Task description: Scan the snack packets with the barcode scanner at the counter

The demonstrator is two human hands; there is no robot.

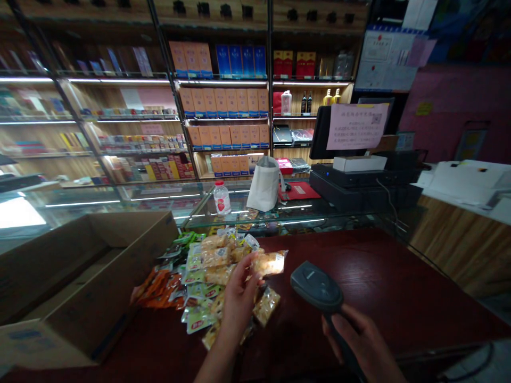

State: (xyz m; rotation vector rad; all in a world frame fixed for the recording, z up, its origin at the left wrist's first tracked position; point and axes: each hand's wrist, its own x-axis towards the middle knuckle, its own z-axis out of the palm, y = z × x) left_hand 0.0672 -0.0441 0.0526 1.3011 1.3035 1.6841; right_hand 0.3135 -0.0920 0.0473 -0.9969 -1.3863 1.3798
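My left hand [242, 284] pinches a clear-wrapped snack packet [269, 262], raised just above a heap of similar ones; a bright patch of light falls on the packet. In my right hand [359, 335] is a dark grey barcode scanner [317, 287], its head pointing left toward that packet. Under and behind my left hand spreads the heap of wrapped snacks [215, 257], mixed with green-and-white packets [199, 319]. Orange packets [162, 290] lie on the heap's left side. One loose wrapped snack [266, 306] rests on the table right of my left wrist.
An open cardboard box [115, 282] stands at left on the dark red table [359, 255]. Beyond it, a glass counter holds a red-capped bottle [222, 198], a white bag [263, 186] and a monitor [321, 133]. Stocked shelves [223, 82] line the back.
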